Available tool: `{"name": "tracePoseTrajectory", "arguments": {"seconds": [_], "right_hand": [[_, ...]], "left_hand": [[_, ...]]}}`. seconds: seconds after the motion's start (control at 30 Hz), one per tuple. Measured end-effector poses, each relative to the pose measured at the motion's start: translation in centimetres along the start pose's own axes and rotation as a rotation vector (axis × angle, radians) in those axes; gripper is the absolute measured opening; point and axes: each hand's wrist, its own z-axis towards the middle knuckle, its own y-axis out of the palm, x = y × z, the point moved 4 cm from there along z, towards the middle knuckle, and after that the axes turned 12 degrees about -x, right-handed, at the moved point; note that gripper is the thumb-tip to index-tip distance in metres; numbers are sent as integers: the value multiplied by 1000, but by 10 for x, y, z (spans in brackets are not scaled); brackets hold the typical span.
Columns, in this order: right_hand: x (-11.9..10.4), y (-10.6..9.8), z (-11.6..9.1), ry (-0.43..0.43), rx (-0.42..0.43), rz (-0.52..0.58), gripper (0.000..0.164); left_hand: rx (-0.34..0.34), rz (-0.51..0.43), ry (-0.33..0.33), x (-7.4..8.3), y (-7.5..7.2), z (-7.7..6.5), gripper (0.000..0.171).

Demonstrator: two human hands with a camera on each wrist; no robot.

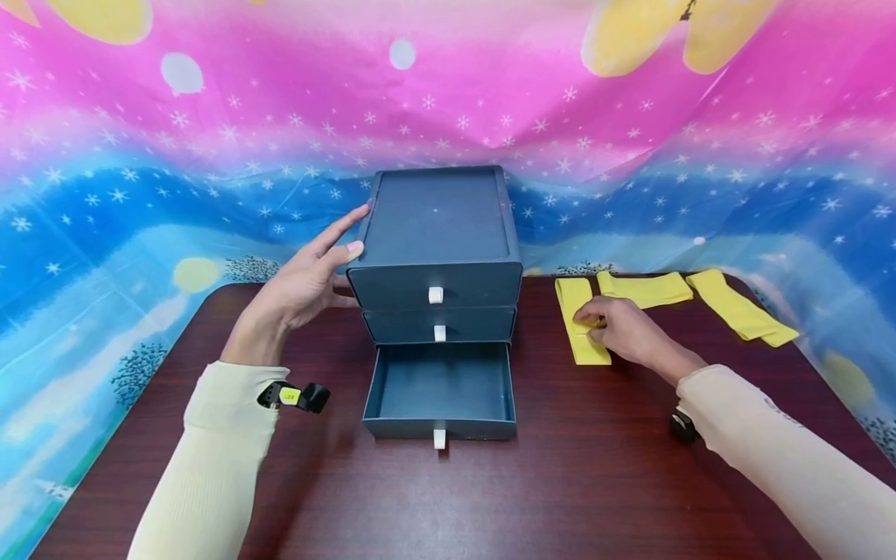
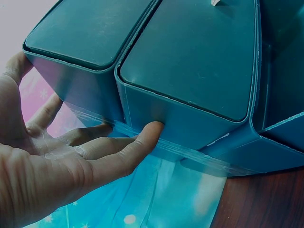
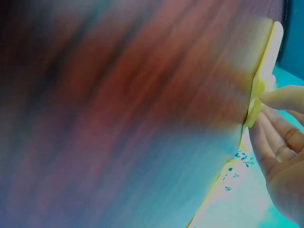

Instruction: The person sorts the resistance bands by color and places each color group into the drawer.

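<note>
A dark blue-grey three-drawer box stands on the table, its bottom drawer pulled out with a bare floor showing. My left hand rests against the box's left side, fingers spread and thumb at the top edge. In the left wrist view, fingertips of that hand touch the side wall. At the right, my right hand pinches the middle of a folded yellow cloth strip, thumb against fingers. The right wrist view shows the pinched yellow cloth at the fingertips.
Two more folded yellow cloth strips, one behind my right hand and one farther right, lie near the table's back edge. White pull tabs stick out from the drawers. A patterned sheet hangs behind the brown table.
</note>
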Motion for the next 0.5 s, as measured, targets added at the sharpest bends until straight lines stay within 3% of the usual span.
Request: {"name": "tracePoseTrajectory", "arguments": {"seconds": [0.5], "right_hand": [[-20,10,-19,-11,-42,-15,31]], "left_hand": [[6,1,-4,0,0,0,61]]}}
